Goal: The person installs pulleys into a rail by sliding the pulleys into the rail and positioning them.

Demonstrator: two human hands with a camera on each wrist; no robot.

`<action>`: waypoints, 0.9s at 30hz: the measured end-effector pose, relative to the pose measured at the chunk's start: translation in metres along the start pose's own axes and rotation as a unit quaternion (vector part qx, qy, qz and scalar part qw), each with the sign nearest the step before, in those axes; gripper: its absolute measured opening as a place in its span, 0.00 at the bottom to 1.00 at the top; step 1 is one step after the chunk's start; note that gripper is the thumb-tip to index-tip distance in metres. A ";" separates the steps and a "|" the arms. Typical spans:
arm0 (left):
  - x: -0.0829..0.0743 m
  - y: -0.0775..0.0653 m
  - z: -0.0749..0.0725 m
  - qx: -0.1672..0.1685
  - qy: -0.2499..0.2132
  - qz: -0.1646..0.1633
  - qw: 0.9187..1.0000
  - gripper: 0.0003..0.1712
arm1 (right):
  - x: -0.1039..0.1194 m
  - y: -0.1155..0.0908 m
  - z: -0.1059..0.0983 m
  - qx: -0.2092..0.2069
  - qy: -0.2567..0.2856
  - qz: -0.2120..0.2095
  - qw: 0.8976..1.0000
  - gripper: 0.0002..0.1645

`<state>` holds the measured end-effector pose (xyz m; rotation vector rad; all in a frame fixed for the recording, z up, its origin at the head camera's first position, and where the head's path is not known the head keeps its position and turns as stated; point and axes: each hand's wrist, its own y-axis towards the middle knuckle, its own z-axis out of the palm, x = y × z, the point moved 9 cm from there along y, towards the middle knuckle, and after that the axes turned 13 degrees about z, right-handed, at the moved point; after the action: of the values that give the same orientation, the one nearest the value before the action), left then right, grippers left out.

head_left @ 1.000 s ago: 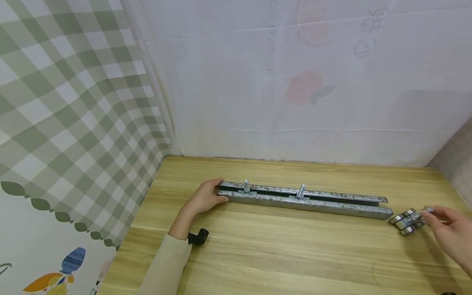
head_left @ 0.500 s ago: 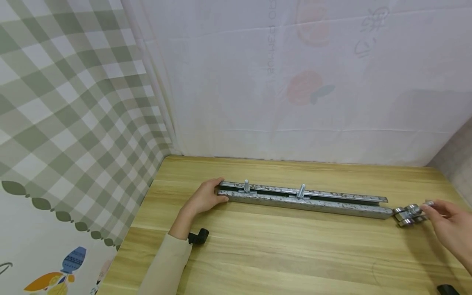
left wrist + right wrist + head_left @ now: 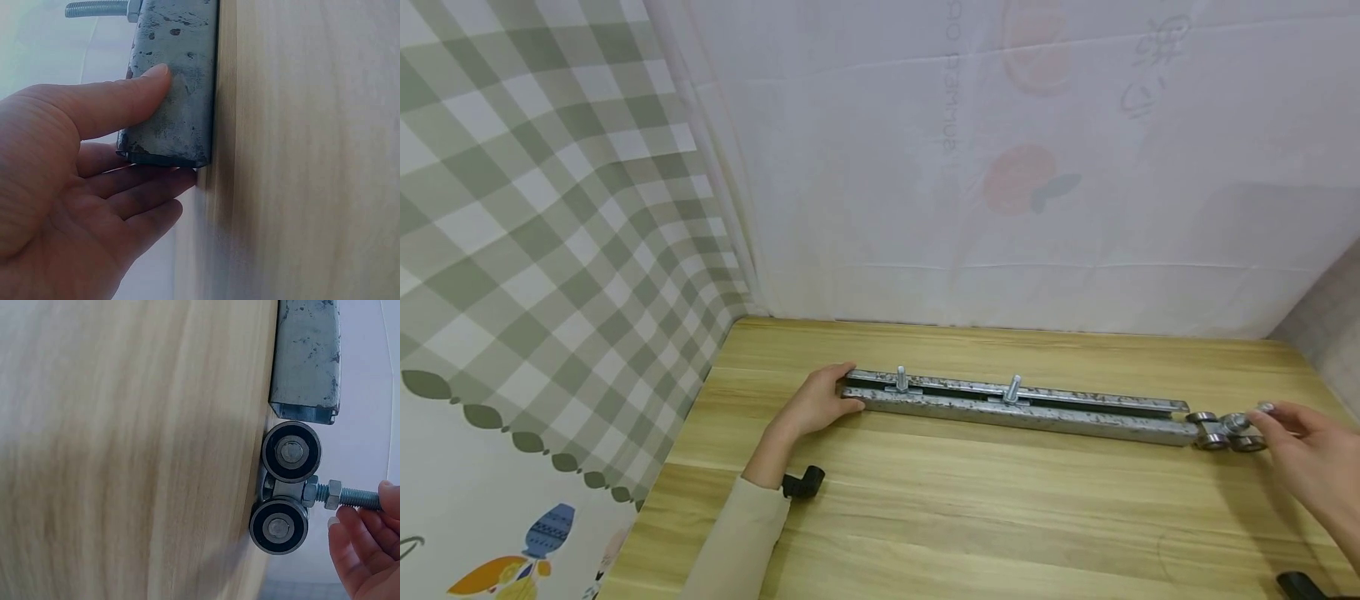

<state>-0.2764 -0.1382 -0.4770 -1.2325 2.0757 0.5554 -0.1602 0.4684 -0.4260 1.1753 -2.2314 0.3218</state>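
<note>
A galvanized steel C-channel rail [image 3: 1037, 414] lies on the table with its slot upward. My left hand [image 3: 816, 406] holds its left end, thumb [image 3: 125, 103] on the near side wall and fingers around the end. Two bolts stand up out of the slot, a left bolt [image 3: 902, 379] and a middle bolt [image 3: 1013, 389]. At the rail's right end, my right hand [image 3: 1315, 454] pinches the threaded stud [image 3: 359, 499] of a four-wheel roller trolley [image 3: 1213, 433]. The trolley's wheels are in line with the rail, its front wheel [image 3: 292, 450] right at the open end.
The wooden table [image 3: 1000, 517] extends in front of the rail. A white printed cloth [image 3: 880, 208] hangs behind it and a green checked cloth [image 3: 587, 208] on the left. Black camera mounts show near both wrists, such as the left mount [image 3: 805, 482].
My right hand has turned the roller trolley from a slant into line with the rail and brought it up against the right end. My left hand and the rail have stayed put.
</note>
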 end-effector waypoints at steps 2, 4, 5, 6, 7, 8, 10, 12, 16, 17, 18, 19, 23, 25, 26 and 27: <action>0.000 0.000 0.000 -0.001 0.000 0.002 1.000 0.44 | 0.002 0.000 -0.001 0.000 -0.004 -0.001 1.000 0.25; 0.000 0.000 0.000 -0.002 0.000 0.003 1.000 0.44 | 0.004 0.000 -0.001 0.002 -0.011 -0.004 1.000 0.26; -0.001 0.000 0.000 -0.002 0.000 0.003 1.000 0.44 | 0.005 0.000 -0.001 0.003 -0.014 -0.006 1.000 0.26; -0.001 0.000 -0.001 -0.003 0.000 0.003 1.000 0.44 | 0.006 0.000 -0.001 0.004 -0.019 -0.009 1.000 0.26; -0.001 0.000 -0.001 -0.003 -0.001 0.003 1.000 0.44 | 0.007 0.000 -0.001 0.005 -0.022 -0.011 1.000 0.26; -0.001 0.000 -0.001 -0.003 -0.003 0.002 1.000 0.44 | 0.007 -0.001 -0.002 0.006 -0.023 -0.013 1.000 0.27; -0.001 0.000 -0.001 -0.003 -0.006 0.000 1.000 0.44 | 0.008 -0.001 -0.001 0.012 -0.026 -0.014 0.999 0.28; -0.001 0.000 -0.001 -0.003 -0.007 0.001 1.000 0.44 | 0.008 -0.002 0.000 0.018 -0.029 -0.014 0.999 0.29; -0.001 0.000 -0.001 -0.001 -0.007 0.001 1.000 0.44 | 0.011 -0.002 0.001 0.014 -0.028 -0.022 0.999 0.29; -0.001 0.000 -0.001 -0.001 -0.006 0.001 1.000 0.44 | 0.012 -0.002 0.001 0.008 -0.025 -0.029 0.999 0.27; 0.000 0.001 -0.001 -0.001 -0.005 0.000 1.000 0.44 | 0.013 -0.003 0.001 0.002 -0.023 -0.037 0.999 0.25; 0.000 0.001 0.000 -0.001 -0.005 0.000 1.000 0.44 | 0.015 -0.004 0.001 -0.003 -0.016 -0.044 0.999 0.24; 0.000 0.001 -0.001 -0.002 -0.003 0.000 1.000 0.44 | 0.019 -0.007 0.003 -0.012 -0.001 -0.067 0.998 0.21; 0.000 0.001 -0.001 -0.001 -0.003 0.001 1.000 0.44 | 0.020 -0.008 0.003 -0.009 0.002 -0.066 0.998 0.22; 0.000 0.001 -0.001 0.000 -0.003 0.001 1.000 0.44 | 0.020 -0.008 0.003 -0.006 0.001 -0.065 0.998 0.22; 0.000 0.001 -0.001 0.001 -0.002 0.002 1.000 0.44 | 0.020 -0.008 0.004 -0.003 0.001 -0.063 0.998 0.23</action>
<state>-0.2773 -0.1381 -0.4764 -1.2256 2.0753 0.5583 -0.1643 0.4486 -0.4172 1.3048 -2.1442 0.2640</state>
